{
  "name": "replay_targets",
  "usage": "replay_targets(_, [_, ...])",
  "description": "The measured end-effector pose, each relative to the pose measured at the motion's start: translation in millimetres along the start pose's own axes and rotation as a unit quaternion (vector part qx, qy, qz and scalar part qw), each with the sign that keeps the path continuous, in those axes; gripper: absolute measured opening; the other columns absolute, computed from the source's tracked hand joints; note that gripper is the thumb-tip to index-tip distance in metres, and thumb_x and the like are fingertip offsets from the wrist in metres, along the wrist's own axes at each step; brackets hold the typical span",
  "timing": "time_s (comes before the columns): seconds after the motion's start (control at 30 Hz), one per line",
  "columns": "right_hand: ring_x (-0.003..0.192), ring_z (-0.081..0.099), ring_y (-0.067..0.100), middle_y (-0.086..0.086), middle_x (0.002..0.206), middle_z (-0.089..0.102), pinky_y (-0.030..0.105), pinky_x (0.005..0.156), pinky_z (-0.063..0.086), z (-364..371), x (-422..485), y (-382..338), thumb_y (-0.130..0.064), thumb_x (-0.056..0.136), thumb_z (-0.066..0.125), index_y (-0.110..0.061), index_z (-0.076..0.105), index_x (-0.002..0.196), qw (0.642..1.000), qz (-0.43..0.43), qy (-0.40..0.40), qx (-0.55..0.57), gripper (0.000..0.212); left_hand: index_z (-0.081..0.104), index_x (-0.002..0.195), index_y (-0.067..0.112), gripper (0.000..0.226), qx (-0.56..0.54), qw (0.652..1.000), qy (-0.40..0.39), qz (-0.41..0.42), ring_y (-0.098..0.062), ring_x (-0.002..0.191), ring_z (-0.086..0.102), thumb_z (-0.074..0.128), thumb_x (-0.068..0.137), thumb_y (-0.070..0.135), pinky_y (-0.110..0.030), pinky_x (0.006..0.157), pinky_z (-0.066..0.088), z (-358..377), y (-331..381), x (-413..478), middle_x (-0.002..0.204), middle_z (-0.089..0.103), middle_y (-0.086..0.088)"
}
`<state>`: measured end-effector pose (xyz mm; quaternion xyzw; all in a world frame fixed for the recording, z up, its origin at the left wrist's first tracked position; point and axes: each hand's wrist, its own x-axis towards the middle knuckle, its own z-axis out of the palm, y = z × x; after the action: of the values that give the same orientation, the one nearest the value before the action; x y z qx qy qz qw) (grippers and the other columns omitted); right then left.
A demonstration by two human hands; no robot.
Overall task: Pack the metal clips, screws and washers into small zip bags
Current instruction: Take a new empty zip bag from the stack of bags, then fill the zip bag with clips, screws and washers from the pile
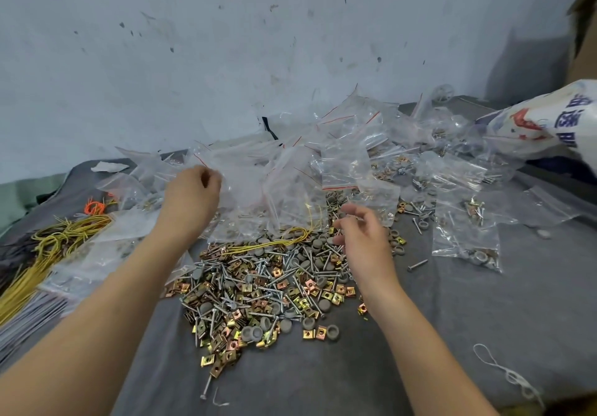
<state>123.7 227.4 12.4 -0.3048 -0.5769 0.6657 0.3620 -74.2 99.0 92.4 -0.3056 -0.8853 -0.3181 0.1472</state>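
Zip bag (239, 186): far, pinched by left hand (190, 195), likely for filling; right hand (365, 237) relaxed, empty, above hardware pile (258, 286).

On the grey bench (323, 380), the left hand (193, 195) pinches a clear zip bag (242, 183) just behind the pile of clips, screws and washers (258, 289), while the right hand (365, 237) hovers, fingers loosely spread, over the pile's right edge.

2 bare forearms (106, 302) — bare left hand (190, 199), bare right hand (368, 241)
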Motion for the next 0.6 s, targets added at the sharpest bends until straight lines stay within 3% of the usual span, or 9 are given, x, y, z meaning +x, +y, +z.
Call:
replay_targets(0.07, [0.083,0.064,0.012,-0.001,0.105,0.067,0.026,0.068,0.048,-1,0,-2,-0.02,0.102,0.051,-0.037,0.058,0.108,1.0,0.002,-0.018,-0.003,0.02,0.067,0.097,0.014,0.024,-0.065,0.995,0.07,0.038,-0.004,0.062,0.053,0.047,0.1,0.027,-0.024,0.055,0.039,-12,20,-9,0.075,0.064,0.008])
replay_targets(0.13, [0.082,0.067,0.009,-0.002,0.105,0.071,0.025,0.071,0.052,-2,0,-4,-0.023,0.103,0.052,-0.035,0.061,0.113,0.999,0.013,-0.043,0.025,0.018,0.066,0.094,0.025,0.02,-0.164,0.98,0.085,0.08,0.002,0.054,0.05,0.047,0.097,0.029,-0.012,0.049,0.035,-20,43,-23,0.069,0.063,0.016])
replay_targets(0.23, [0.086,0.073,0.015,-0.001,0.107,0.076,0.033,0.078,0.058,-5,-1,-9,-0.039,0.106,0.047,-0.027,0.063,0.122,0.986,0.052,-0.095,0.127,0.025,0.065,0.091,0.031,0.015,-0.226,0.962,0.055,0.145,0.011,0.073,0.058,0.05,0.094,0.028,-0.004,0.061,0.038,-16,68,-42,0.084,0.066,0.023])
replay_targets(0.33, [0.093,0.072,0.026,0.008,0.115,0.075,0.044,0.086,0.056,-12,0,-12,-0.057,0.103,0.038,-0.019,0.06,0.129,0.959,0.077,-0.121,0.246,0.051,0.061,0.09,0.037,0.018,-0.225,0.957,0.011,0.182,0.006,0.099,0.06,0.051,0.096,0.023,-0.011,0.083,0.045,-1,68,-49,0.099,0.065,0.018])
replay_targets(0.43, [0.09,0.071,0.028,0.016,0.116,0.073,0.043,0.079,0.057,-20,-1,-12,-0.065,0.099,0.039,-0.014,0.059,0.132,0.942,0.088,-0.119,0.301,0.064,0.063,0.094,0.033,0.017,-0.206,0.962,-0.035,0.176,-0.004,0.11,0.058,0.053,0.098,0.02,-0.026,0.095,0.048,15,51,-47,0.116,0.059,0.011])
replay_targets(0.6, [0.095,0.075,0.027,0.006,0.11,0.077,0.038,0.078,0.058,-19,-7,-5,-0.07,0.089,0.046,-0.021,0.071,0.119,0.979,0.083,-0.15,0.111,0.063,0.069,0.101,0.033,0.02,-0.19,0.972,-0.081,0.11,-0.015,0.133,0.044,0.056,0.099,0.019,-0.036,0.111,0.036,33,20,-49,0.141,0.046,0.004])
